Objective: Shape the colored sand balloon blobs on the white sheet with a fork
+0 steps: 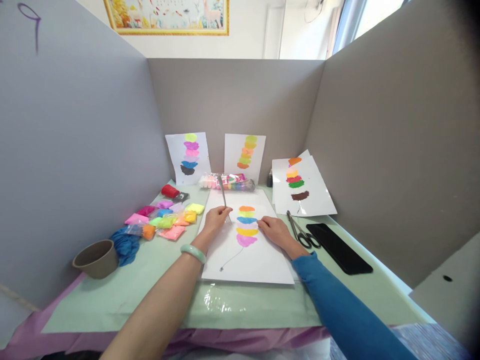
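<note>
My left hand (pixel 216 220) is closed round a metal fork (pixel 222 189). Its handle points up and away, and its tines come down close to the paper, at the left of the coloured patches. On the white sheet (pixel 217 255) in front of me sits a column of flat patches: orange, yellow, blue, pale lilac, yellow and a pink one (pixel 246 241) at the bottom. A thin drawn line runs down from the pink patch. My right hand (pixel 275 229) rests on the sheet with its fingers stretched out, one fingertip at the edge of the blue patch (pixel 246 220).
Bags of coloured clay (pixel 170 220), blue cloth-like material (pixel 125 245) and a brown pot (pixel 96 259) stand at left. Scissors (pixel 302 237) and a black phone-like slab (pixel 339 248) lie at right. Behind are a clay pack (pixel 236 182) and patterned sheets (pixel 204 155). Grey panels (pixel 240 95) enclose the table.
</note>
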A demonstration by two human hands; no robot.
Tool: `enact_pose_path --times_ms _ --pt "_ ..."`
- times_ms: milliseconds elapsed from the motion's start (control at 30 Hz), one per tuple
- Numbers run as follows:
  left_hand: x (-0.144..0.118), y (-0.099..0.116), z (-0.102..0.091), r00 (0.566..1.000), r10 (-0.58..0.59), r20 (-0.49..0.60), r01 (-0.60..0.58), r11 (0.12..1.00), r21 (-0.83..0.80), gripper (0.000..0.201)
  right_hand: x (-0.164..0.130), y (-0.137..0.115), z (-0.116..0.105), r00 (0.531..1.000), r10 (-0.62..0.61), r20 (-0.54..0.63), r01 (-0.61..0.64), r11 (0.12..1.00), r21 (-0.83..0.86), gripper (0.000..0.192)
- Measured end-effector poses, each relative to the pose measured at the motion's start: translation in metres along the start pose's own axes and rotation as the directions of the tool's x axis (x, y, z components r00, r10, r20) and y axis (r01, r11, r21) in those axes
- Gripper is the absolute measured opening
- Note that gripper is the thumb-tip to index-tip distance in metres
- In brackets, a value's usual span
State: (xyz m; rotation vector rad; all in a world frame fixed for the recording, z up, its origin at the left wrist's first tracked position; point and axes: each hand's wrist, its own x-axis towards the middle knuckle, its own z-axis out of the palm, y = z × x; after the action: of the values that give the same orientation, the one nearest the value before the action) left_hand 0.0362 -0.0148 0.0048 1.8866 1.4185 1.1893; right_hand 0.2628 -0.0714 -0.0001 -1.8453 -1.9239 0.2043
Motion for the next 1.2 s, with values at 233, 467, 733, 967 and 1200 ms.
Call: enact_pose_path --times_ms 233,467,733,967,1200 --pt "-0.001 -0.003 0.001 0.981 -0.183 0.065 0.176 0.978 0.109 0.023 -0.002 -0.001 -0.002 1.000 0.006 0.002 -0.006 0.999 0.045 0.030" --pt "-0.005 0.007 -0.005 0.959 -0.221 0.177 0.197 0.970 0.145 0.021 -0.003 -0.002 -0.006 1.000 0.004 -0.002 -0.004 0.995 0.103 0.034" --pt "-0.015 0.028 -0.014 0.874 -0.387 0.294 0.351 0.921 0.169 0.014 -0.007 -0.008 -0.015 0.998 -0.027 0.053 0.022 0.995 0.095 0.034" --pt "-0.022 0.016 -0.026 0.834 -0.361 0.416 0.434 0.896 -0.093 0.022 -0.007 -0.010 -0.026 0.973 -0.083 0.217 0.046 0.985 0.169 0.034" --pt "-0.008 0.023 -0.015 0.904 -0.305 0.300 0.420 0.766 -0.486 0.021 -0.006 -0.004 -0.023 0.974 -0.121 0.192 0.081 0.975 0.205 0.037"
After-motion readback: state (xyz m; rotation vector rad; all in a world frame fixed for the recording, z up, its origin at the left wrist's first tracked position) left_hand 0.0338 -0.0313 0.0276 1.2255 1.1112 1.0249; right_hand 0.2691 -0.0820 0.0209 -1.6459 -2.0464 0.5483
